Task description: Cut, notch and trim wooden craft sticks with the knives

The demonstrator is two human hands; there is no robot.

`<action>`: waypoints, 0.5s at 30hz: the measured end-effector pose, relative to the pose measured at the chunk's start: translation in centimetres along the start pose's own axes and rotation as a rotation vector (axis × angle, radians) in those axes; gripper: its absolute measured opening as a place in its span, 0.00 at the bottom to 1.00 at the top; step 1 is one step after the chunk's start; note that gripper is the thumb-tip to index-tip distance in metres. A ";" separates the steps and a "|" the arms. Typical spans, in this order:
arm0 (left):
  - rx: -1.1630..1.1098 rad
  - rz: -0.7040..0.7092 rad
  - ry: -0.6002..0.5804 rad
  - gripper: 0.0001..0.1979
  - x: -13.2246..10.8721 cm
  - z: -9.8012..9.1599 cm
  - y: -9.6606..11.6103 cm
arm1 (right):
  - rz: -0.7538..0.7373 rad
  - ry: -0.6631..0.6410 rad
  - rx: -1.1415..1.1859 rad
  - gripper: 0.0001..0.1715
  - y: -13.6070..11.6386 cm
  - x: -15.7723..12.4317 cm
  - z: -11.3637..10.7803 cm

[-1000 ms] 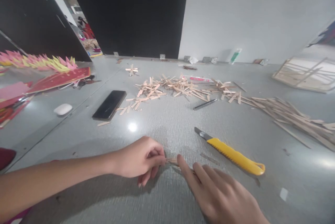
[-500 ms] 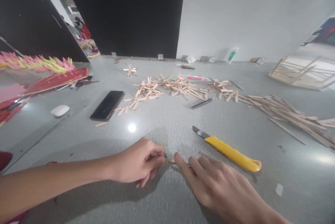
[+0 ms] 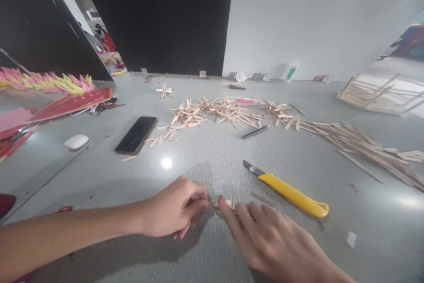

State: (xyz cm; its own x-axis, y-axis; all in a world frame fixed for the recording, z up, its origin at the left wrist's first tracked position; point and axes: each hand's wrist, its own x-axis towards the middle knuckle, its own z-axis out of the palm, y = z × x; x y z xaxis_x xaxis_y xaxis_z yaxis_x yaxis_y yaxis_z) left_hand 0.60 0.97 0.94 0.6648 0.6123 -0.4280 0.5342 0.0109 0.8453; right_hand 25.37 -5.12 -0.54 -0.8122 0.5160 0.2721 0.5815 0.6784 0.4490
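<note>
Pinching small wooden strips (image 3: 214,205) in my left hand (image 3: 177,208), thumb against fingers on one end. Right hand (image 3: 271,234): index fingertip down at the same strips, other fingers bent low over the gray surface (image 3: 149,256). Can't tell if those clamp anything; undersides hidden. Strips sit between both hands, on the near part of the surface; near edge out of view.

Step in hand, my read: holding the strips in line with each other. Next move calls for a firm left pinch and light right-finger pressure, else the ends could skew.

Just beyond the right hand: yellow-handled knife (image 3: 294,194), blade out, tip angled toward the far edge. Past it, a dark pen (image 3: 255,132). Then a heap of short sticks (image 3: 225,108) spread toward the far edge, long sticks (image 3: 367,148) trailing toward the right edge. Phone (image 3: 136,135) left of the heap, white case (image 3: 77,141) further toward the left edge. Stick frame (image 3: 374,93) toward the far right corner.
</note>
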 end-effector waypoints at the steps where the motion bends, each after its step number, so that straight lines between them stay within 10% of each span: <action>1: 0.001 -0.001 0.001 0.18 0.0 0.0 0.0 | -0.011 -0.003 -0.009 0.29 -0.1 0.0 0.0; 8: -0.032 -0.032 0.012 0.16 -0.1 -0.1 0.8 | 0.163 -0.019 0.051 0.45 -0.3 0.6 -0.6; 15: -0.051 0.002 0.068 0.19 -0.3 -0.7 0.7 | 0.057 0.004 -0.041 0.31 0.8 -0.3 -1.2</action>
State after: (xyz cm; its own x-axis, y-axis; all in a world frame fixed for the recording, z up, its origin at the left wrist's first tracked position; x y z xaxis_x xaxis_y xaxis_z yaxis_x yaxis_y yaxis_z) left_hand 0.41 1.35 1.87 0.6282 0.6643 -0.4051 0.5044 0.0488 0.8621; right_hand 26.05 -5.38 0.69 -0.7778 0.5513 0.3019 0.6248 0.6255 0.4674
